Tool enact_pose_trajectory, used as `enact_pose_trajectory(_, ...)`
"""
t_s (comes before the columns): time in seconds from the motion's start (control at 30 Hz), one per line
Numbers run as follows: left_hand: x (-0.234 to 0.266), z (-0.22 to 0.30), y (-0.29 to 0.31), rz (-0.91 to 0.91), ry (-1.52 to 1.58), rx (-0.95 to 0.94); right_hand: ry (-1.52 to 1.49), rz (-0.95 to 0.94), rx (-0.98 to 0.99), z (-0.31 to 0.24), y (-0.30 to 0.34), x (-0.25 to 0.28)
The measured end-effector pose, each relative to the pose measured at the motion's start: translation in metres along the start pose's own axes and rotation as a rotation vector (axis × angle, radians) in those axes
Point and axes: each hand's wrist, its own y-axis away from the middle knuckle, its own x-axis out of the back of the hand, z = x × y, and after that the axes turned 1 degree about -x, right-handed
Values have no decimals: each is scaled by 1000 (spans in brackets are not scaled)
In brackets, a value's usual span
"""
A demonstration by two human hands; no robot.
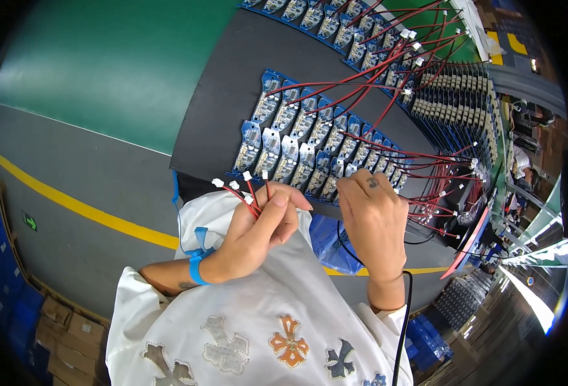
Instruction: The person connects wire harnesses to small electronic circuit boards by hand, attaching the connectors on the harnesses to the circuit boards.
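— What did the left hand [256, 233] hold?
— A bunch of red wires [248, 195], pinched, centre frame.
— The right hand [374, 215]?
— Fingers curled down onto the blue circuit boards [309, 145]; its grip couldn't be told.

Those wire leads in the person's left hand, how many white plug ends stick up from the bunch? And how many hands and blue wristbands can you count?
White plug ends above the left hand: 5
Hands, the left hand and the right hand: 2
Blue wristband, on the left wrist: 1
Total: 8
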Motion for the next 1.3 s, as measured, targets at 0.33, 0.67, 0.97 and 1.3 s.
enact_pose_trajectory(0.33,-2,2,-1,-42,33,42,134,-119,117,-8,-11,2)
enact_pose_trajectory(0.67,-4,1,-1,-141,32,98,75,-101,221,-2,-18,9)
enact_pose_trajectory(0.97,-6,-3,5,-312,79,193,-1442,-3,5,-15,-2,-7)
enact_pose_trajectory(1.3,7,7,-2,2,112,-136,-1415,411,-338,-6,17,12)
